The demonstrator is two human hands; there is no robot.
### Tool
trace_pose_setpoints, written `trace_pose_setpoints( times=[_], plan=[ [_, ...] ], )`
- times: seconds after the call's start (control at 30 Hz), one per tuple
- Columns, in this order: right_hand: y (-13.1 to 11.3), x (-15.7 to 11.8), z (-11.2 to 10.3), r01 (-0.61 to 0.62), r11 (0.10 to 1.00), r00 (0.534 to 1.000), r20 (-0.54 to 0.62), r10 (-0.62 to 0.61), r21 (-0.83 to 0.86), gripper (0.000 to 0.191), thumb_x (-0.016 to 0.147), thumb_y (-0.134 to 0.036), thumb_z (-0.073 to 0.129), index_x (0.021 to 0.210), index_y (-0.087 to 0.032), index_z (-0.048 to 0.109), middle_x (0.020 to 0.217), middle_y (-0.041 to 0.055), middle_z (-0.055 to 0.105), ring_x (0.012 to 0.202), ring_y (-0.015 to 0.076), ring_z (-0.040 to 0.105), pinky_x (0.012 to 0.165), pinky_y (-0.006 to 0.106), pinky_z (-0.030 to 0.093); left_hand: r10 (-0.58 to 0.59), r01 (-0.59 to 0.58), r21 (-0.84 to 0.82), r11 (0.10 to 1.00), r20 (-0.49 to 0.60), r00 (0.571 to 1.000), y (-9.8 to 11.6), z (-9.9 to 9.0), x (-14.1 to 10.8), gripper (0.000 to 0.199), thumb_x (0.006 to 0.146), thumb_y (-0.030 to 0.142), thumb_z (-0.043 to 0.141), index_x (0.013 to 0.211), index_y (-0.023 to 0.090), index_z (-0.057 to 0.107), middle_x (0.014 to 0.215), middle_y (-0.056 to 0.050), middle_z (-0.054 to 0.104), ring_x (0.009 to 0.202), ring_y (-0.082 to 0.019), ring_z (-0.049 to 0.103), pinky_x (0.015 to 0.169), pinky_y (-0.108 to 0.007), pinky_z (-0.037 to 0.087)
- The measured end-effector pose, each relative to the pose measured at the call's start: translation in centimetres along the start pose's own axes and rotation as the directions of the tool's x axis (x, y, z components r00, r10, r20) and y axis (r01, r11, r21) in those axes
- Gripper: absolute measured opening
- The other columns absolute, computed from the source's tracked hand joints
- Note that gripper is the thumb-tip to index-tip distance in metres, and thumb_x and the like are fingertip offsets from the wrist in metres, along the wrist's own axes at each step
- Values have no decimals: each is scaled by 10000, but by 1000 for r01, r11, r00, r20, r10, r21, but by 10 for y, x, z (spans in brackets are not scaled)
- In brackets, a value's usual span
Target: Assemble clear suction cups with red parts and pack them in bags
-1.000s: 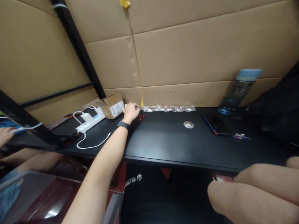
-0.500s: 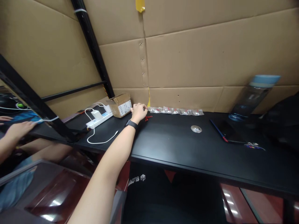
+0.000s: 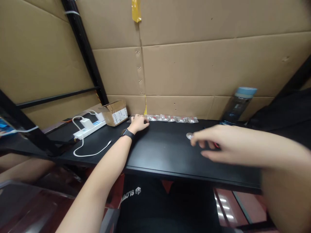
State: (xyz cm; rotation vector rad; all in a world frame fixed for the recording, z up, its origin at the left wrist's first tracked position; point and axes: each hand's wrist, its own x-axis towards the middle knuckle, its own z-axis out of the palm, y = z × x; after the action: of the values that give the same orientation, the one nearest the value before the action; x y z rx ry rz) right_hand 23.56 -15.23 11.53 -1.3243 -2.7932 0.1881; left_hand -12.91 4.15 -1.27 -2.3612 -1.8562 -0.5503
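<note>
One row of clear, red-marked plastic packets [image 3: 172, 118] mid-frame on black counter [image 3: 155, 149]. Left hand [image 3: 139, 123] curled at its left end, can't tell if pinching. Right hand [image 3: 215, 142] blurred, fingers loosely spread, at round clear disc [image 3: 189, 136] right of center.

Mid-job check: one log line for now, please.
left hand: at packet row | right hand: near clear disc, blurred | box: beside power strip

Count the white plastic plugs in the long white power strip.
2: the nearer plug around mid-strip, the farther plug toward the far end of the strip, beside the open brown cardboard box. More may hide behind it.
</note>
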Motion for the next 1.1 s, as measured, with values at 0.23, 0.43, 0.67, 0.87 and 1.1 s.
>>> trace_pose_setpoints(
  times=[0.23,0.43,0.67,0.87,1.1],
  plan=[
    [114,120,48,-329,936,940,140,311,129,707,487,-282,904,1166,-189,732,1119,102,710,862,252,693,736,305,517,52,-53,89,995,13,999,7,9,-2,155,851,295,618,851,249,765,1148,-112,712,1196,-357,468,1018,-536,294],
    [137,114,83,-319,927,948,79,309,196,607,524,-231,858,1121,-190,754,996,55,723,806,227,674,699,289,489,80,-76,69,995,-44,996,21,9,-7,180,903,229,544,816,233,702,1099,-121,722,1166,-330,489,997,-511,279],
    [135,116,94,-283,944,959,50,279,172,491,519,-190,819,1009,-191,786,940,34,727,769,202,657,673,272,466,105,-119,-67,991,-182,978,50,2,-15,226,1007,279,452,1052,272,673,1143,-104,732,1158,-290,558,1004,-470,294],
    [132,115,95,-302,937,952,16,304,174,456,507,-172,822,961,-187,782,925,33,729,763,191,647,645,258,454,198,-250,-230,941,-224,954,94,0,-9,136,946,292,592,968,282,725,1062,-49,762,1102,-261,615,997,-433,339],
    [134,107,92,-240,926,949,-132,287,290,516,538,-210,817,1049,-208,750,938,17,712,749,171,642,639,243,473,168,-262,-438,860,-243,955,129,5,7,94,889,294,680,902,288,773,1029,-33,786,1071,-264,669,1002,-437,399]
  ],
)
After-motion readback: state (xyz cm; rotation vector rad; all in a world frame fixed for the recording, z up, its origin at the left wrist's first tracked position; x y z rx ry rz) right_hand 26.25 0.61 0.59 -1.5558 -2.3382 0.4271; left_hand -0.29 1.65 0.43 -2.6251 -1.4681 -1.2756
